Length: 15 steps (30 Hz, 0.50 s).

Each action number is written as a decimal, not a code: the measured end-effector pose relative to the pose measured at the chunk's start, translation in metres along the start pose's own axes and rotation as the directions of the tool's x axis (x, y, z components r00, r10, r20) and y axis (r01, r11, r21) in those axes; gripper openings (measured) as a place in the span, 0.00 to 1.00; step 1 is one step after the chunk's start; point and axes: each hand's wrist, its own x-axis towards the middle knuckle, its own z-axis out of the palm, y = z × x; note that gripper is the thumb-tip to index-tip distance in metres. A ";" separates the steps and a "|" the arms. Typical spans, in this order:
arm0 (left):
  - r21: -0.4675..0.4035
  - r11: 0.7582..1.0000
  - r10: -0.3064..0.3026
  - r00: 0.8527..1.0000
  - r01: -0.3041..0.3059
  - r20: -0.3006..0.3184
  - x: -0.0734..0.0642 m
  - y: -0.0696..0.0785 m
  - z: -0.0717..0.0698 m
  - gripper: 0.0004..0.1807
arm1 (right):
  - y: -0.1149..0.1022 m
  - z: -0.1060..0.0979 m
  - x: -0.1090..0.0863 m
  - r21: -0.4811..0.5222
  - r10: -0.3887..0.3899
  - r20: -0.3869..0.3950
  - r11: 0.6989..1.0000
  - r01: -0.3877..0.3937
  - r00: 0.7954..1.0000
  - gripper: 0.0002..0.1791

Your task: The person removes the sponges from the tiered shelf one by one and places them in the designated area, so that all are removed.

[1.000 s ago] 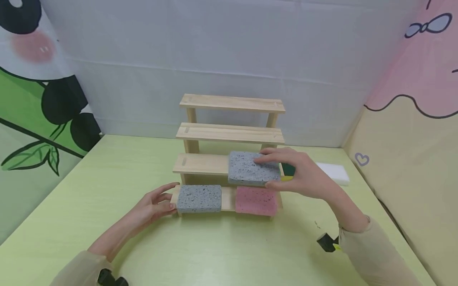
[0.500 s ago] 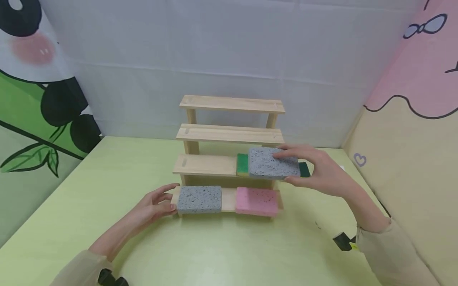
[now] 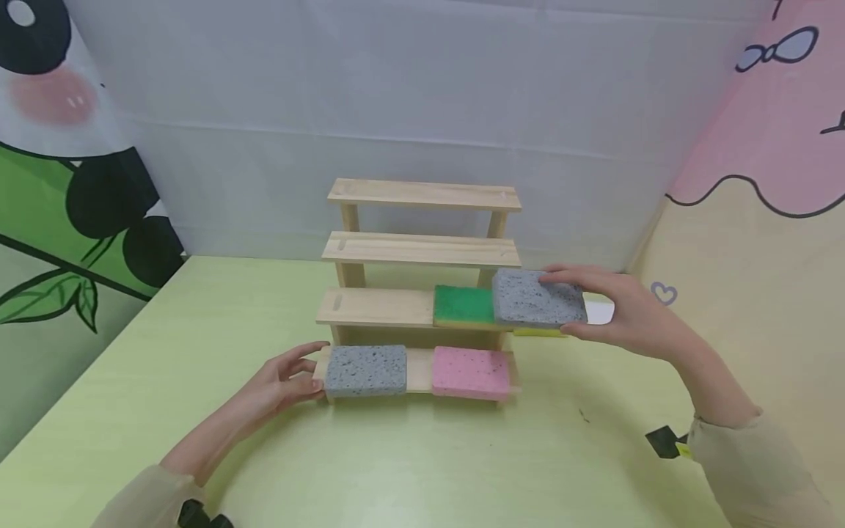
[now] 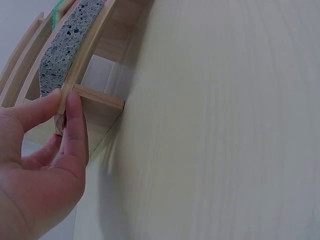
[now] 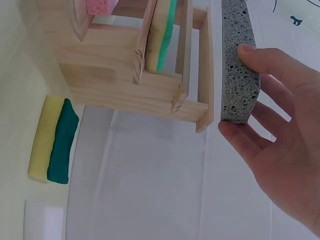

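Your right hand [image 3: 623, 312] has thumb and fingers clamped on opposite edges of a speckled grey rectangular sponge [image 3: 536, 297], held in the air near the right side of a four-tier pale wooden step shelf [image 3: 422, 249], apart from its boards. Your left hand [image 3: 284, 378] pinches the left end of the lowest board between thumb and fingers, just beside a second speckled grey sponge [image 3: 366, 370] lying there. To that one's right, on the same board, lies a pink rectangular sponge [image 3: 471, 372]; one board up, a bright green-topped yellow sponge [image 3: 464, 304]. On the pale green table [image 3: 422, 462], right of the shelf, you have a yellow sponge with a dark green layer [image 5: 62, 142] and a flat white block [image 3: 598, 311]
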 end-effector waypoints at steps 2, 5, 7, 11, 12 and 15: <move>0.001 1.000 -0.002 1.000 0.002 0.001 0.000 0.000 -0.001 0.43 | 0.003 -0.002 -0.002 0.004 -0.007 -0.007 1.000 0.007 1.000 0.38; -0.003 1.000 -0.009 1.000 0.009 -0.004 0.001 0.000 -0.001 0.43 | 0.006 -0.003 -0.005 -0.001 -0.011 -0.015 1.000 0.011 1.000 0.38; 0.002 1.000 -0.013 1.000 0.013 -0.006 0.001 -0.001 -0.001 0.43 | 0.007 -0.004 -0.007 -0.010 -0.006 -0.017 1.000 0.005 1.000 0.38; 0.012 0.999 -0.030 0.999 0.030 -0.018 -0.001 0.001 -0.001 0.44 | 0.009 -0.005 -0.010 -0.016 0.015 -0.018 1.000 -0.015 1.000 0.38; 0.013 0.999 -0.032 0.999 0.032 -0.018 -0.002 0.001 -0.001 0.44 | 0.009 -0.006 -0.011 -0.017 0.019 -0.019 1.000 -0.019 1.000 0.37; 0.009 0.999 -0.035 0.999 0.035 -0.017 -0.003 0.002 0.000 0.44 | 0.010 -0.007 -0.013 -0.033 0.026 -0.022 0.999 -0.027 0.999 0.37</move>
